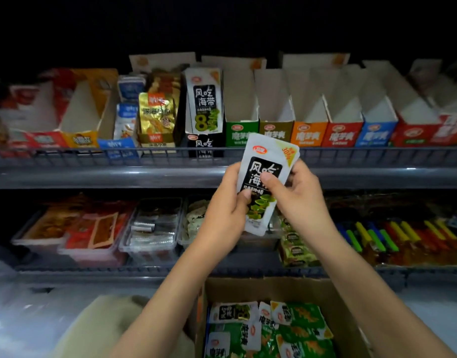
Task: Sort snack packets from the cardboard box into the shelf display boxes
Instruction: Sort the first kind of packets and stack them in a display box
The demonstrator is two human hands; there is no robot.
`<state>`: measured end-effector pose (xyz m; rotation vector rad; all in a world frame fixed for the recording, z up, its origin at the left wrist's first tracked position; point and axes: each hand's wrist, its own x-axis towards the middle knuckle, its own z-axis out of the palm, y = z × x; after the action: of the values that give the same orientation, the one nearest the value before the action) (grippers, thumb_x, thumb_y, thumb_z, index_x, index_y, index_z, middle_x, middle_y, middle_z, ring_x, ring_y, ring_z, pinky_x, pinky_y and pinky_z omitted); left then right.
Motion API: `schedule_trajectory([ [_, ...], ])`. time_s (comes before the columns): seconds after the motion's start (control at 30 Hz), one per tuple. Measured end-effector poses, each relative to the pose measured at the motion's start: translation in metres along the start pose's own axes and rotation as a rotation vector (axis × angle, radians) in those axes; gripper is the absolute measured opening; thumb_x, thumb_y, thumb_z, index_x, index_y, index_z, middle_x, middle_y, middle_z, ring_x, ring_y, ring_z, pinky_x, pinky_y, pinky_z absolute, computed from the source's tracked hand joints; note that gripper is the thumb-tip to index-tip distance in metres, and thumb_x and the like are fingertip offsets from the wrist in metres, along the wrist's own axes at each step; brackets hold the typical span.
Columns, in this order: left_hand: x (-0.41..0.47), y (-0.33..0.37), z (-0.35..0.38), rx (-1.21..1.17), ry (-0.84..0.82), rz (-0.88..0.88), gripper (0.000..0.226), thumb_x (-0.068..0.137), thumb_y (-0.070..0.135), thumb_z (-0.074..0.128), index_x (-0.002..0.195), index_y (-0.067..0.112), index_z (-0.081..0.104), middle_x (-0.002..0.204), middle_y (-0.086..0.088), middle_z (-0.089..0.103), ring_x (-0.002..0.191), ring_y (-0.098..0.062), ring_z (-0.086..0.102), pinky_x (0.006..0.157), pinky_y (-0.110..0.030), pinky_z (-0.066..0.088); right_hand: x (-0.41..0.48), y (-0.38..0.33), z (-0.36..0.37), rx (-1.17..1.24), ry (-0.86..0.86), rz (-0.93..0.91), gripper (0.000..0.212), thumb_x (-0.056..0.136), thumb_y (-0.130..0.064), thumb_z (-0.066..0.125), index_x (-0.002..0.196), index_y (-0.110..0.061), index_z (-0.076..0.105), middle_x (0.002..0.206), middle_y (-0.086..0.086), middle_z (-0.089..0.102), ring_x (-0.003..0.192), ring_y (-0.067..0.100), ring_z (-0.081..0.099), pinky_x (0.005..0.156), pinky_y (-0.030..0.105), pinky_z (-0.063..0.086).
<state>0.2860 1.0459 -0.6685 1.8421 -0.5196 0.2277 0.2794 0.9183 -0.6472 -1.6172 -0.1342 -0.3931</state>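
The cardboard box sits nearest. The bottom edge of the view cuts it off, and the right forearm covers its right wall. Inside lie loose green packets and a few white ones, overlapping too much to count. A pale blurred shape to its left cannot be identified.

Above the box, two hands meet on a white-and-black packet, held upright in front of the upper shelf's edge. The left hand grips its lower left side with the thumb on the front. The right hand grips from the right, its thumb pressed on the printed panel. The fingers behind are hidden. Layered edges at the packet's top corner suggest a thin stack, though how many I cannot tell.

Behind, the lower shelf carries three clear trays and a smeared row of coloured sticks.

Farthest, on the upper shelf, a black display box holds matching packets. Six display boxes stand right of it: green, olive, orange, red, blue, red. The boxes to the left are blurred, and above them all is dark.
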Motion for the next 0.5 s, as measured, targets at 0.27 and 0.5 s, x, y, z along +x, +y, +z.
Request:
schedule_trajectory([
  [0.27, 0.025, -0.012, -0.040, 0.158, 0.248, 0.189, 0.033, 0.098, 0.019, 0.033, 0.115, 0.046, 0.032, 0.115, 0.004, 0.055, 0.107, -0.011, 0.054, 0.089, -0.037, 0.049, 0.046, -0.021, 0.038, -0.111, -0.226, -0.076, 0.032, 0.085, -0.005, 0.066, 0.090, -0.033, 0.052, 0.084, -0.005, 0.066, 0.048, 0.005, 0.058, 0.042, 0.015, 0.041],
  [0.5, 0.058, -0.023, -0.054, 0.255, 0.380, 0.207, 0.041, 0.099, 0.017, 0.039, 0.137, 0.028, 0.029, 0.131, -0.002, 0.048, 0.121, -0.016, 0.047, 0.102, -0.043, 0.043, 0.076, -0.037, 0.052, -0.212, -0.171, -0.259, 0.032, 0.089, -0.010, 0.062, 0.092, -0.039, 0.050, 0.082, -0.011, 0.066, 0.067, 0.006, 0.066, 0.061, 0.023, 0.055],
])
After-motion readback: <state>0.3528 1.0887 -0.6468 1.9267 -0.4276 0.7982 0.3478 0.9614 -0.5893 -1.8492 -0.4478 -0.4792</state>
